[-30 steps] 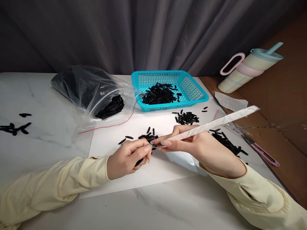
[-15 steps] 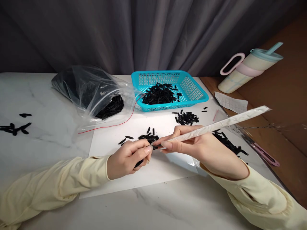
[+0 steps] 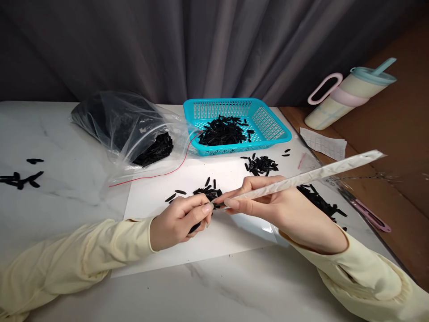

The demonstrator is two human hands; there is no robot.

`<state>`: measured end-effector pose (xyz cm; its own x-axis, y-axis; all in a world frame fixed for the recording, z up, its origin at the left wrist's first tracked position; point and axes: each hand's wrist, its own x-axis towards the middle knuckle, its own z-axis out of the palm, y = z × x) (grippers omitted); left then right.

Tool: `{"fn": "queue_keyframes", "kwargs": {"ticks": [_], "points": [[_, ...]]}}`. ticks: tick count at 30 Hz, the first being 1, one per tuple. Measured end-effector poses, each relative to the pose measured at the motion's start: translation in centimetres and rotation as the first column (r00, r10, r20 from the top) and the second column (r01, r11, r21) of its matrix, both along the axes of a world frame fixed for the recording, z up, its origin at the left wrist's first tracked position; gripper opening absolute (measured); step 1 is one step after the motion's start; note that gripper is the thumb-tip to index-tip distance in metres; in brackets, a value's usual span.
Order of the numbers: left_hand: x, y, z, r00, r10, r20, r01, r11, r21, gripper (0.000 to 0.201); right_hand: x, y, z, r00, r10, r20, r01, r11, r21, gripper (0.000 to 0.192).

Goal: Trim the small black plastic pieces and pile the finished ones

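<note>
My left hand (image 3: 182, 219) is closed, fingers curled in, with a small black piece (image 3: 194, 227) showing under its fingers. Between thumb and fingers my right hand (image 3: 264, 201) grips a long, narrow, white-wrapped tool (image 3: 311, 175); its far end points up to the right. The tool's working tip meets the left fingertips, where a thin dark bit shows, but the fingers hide most of it. Just behind the hands, a small heap of slim black pieces (image 3: 208, 190) lies on a white sheet (image 3: 161, 179).
A blue basket (image 3: 234, 150) holds many black pieces. To its left lies a clear zip bag (image 3: 134, 120) of them. More piles (image 3: 263, 165) and strays (image 3: 20, 180) are on the table. On the right are a tumbler (image 3: 351, 96), a paper slip (image 3: 323, 143) and a pink-handled cutter (image 3: 368, 214).
The far end of the white-wrapped tool has shifted slightly right and down. Both hands stay almost in place, fingertips still together.
</note>
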<state>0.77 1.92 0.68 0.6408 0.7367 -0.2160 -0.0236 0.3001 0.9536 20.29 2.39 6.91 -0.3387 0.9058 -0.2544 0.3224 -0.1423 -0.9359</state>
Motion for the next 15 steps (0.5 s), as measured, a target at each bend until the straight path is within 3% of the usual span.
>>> {"fn": "queue_keyframes", "kwargs": {"ticks": [6, 15], "points": [[-0.02, -0.09, -0.08, 1.0, 0.015, -0.007, -0.015, 1.0, 0.012, 0.027, 0.09, 0.0, 0.06, 1.0, 0.01, 0.001, -0.01, 0.997, -0.082, 0.017], [-0.17, -0.08, -0.38, 0.996, -0.016, 0.083, 0.018, 1.0, -0.024, 0.031, 0.53, 0.73, -0.8, 0.988, 0.019, -0.154, -0.05, 0.979, -0.2, 0.019]]}}
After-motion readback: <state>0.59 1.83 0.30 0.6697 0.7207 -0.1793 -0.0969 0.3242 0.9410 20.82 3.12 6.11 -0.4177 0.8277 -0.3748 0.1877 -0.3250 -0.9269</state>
